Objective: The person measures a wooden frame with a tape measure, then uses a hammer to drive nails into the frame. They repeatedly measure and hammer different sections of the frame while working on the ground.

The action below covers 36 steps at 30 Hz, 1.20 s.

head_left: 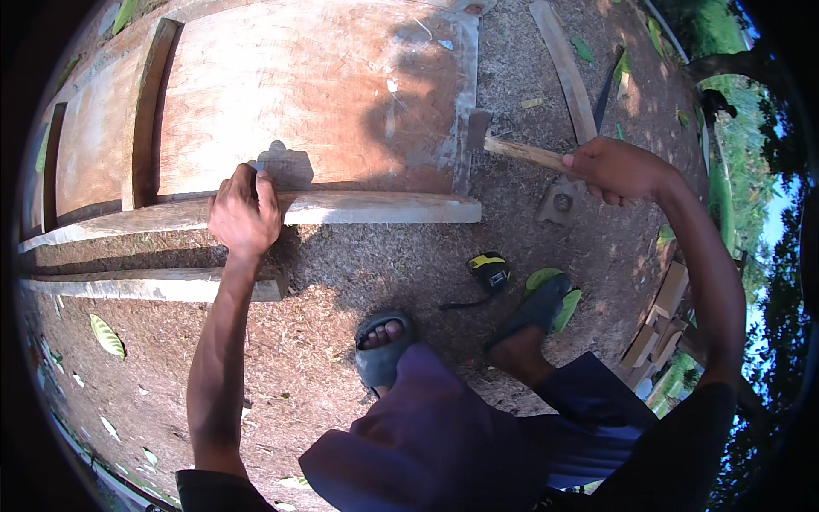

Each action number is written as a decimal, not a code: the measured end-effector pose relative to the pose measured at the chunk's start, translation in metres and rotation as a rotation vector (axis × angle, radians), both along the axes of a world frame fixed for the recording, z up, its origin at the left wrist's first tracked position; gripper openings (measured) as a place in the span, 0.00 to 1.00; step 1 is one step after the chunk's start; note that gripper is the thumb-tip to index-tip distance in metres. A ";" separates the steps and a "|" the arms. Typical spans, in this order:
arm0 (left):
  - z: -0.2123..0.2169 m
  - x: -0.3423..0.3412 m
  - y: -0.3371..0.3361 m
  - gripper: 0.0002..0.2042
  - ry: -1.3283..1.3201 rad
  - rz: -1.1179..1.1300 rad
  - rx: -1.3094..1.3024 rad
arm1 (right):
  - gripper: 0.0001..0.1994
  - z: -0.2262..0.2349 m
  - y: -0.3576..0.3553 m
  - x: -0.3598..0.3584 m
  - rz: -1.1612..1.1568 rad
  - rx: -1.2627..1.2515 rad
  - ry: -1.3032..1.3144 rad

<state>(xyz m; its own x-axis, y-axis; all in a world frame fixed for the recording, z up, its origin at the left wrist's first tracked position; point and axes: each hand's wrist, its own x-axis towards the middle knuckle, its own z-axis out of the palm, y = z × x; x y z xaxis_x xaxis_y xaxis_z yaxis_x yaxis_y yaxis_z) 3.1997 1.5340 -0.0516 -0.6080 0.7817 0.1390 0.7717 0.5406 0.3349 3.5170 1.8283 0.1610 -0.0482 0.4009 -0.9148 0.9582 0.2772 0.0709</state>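
Hammer in hand, a person stands outdoors over a long panel of reddish-brown wood. The right grip is closed around the pale wooden handle of a hammer with a dark metal head; the head lies to the left of that grip, at the panel's right edge as seen from above. The left grip has its fingers curled on a long, pale wooden beam along the panel's near side, touching it; whether it clasps the beam or pinches something small cannot be told.

Beyond the left grip, to its left, a weathered wooden crossbar spans the panel. A second pale timber lies on the ground nearer the person than that grip.

Just below the right grip sits a grey block with a round hollow; farther below and to its left rests a black-and-yellow tape measure. Above the same grip, a long, bare wooden plank lies on the sunlit, dry ground.
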 end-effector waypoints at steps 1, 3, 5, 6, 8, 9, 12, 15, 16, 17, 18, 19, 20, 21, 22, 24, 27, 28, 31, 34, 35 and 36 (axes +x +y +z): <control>0.000 -0.001 0.000 0.13 0.002 0.009 -0.024 | 0.23 -0.004 0.003 0.004 -0.070 0.016 0.081; 0.001 0.000 -0.001 0.14 -0.009 0.012 -0.007 | 0.23 -0.017 0.003 0.015 -0.213 0.049 0.243; 0.001 0.002 0.001 0.14 -0.007 0.011 0.008 | 0.23 -0.025 -0.008 0.019 -0.266 0.115 0.250; 0.001 0.001 0.001 0.14 0.005 0.011 0.012 | 0.23 -0.027 -0.014 0.020 -0.292 0.145 0.258; 0.002 0.000 -0.001 0.14 0.012 0.017 0.014 | 0.22 -0.029 -0.023 0.024 -0.214 0.028 0.178; 0.001 0.001 -0.001 0.14 0.004 0.021 0.017 | 0.21 -0.028 -0.028 0.029 -0.178 -0.025 0.135; 0.002 0.001 -0.001 0.14 -0.013 0.024 -0.015 | 0.22 -0.034 -0.046 0.052 -0.264 -0.081 0.154; 0.000 0.002 -0.001 0.14 -0.007 0.026 -0.019 | 0.22 -0.040 -0.065 0.069 -0.269 -0.084 0.215; -0.001 0.002 -0.002 0.14 -0.003 0.024 -0.017 | 0.23 -0.043 -0.071 0.073 -0.261 -0.068 0.219; 0.000 0.001 -0.001 0.15 0.008 0.043 -0.035 | 0.23 -0.048 -0.072 0.074 -0.253 -0.053 0.222; 0.002 0.000 0.000 0.15 0.015 0.061 -0.058 | 0.23 -0.053 -0.076 0.077 -0.245 -0.042 0.220; 0.003 0.003 0.002 0.15 0.015 0.081 -0.078 | 0.23 -0.060 -0.079 0.081 -0.252 -0.053 0.224; 0.008 0.002 0.002 0.16 -0.070 0.111 -0.122 | 0.23 -0.069 -0.082 0.085 -0.259 -0.064 0.228; 0.005 0.003 0.000 0.16 -0.119 0.099 -0.058 | 0.23 -0.075 -0.085 0.091 -0.263 -0.066 0.231; 0.004 0.001 0.000 0.17 -0.107 0.104 -0.075 | 0.24 -0.082 -0.089 0.096 -0.236 -0.029 0.243; 0.003 0.003 0.002 0.18 -0.105 0.117 -0.110 | 0.24 -0.097 -0.098 0.106 -0.175 0.038 0.268; 0.004 0.001 0.004 0.19 -0.125 0.124 -0.149 | 0.24 -0.101 -0.105 0.119 0.113 0.343 0.411; 0.006 0.000 0.003 0.19 -0.123 0.114 -0.154 | 0.25 -0.099 -0.104 0.120 0.106 0.379 0.392; 0.007 -0.003 0.002 0.19 -0.101 0.095 -0.154 | 0.25 -0.096 -0.106 0.128 0.019 0.499 0.356; 0.005 -0.003 0.000 0.19 -0.126 0.107 -0.153 | 0.24 -0.106 -0.104 0.146 -0.145 0.578 0.363; 0.005 -0.002 -0.001 0.19 -0.113 0.106 -0.151 | 0.24 -0.106 -0.100 0.150 -0.173 0.569 0.355; 0.005 -0.001 0.002 0.19 -0.103 0.101 -0.143 | 0.24 -0.103 -0.096 0.155 -0.202 0.567 0.344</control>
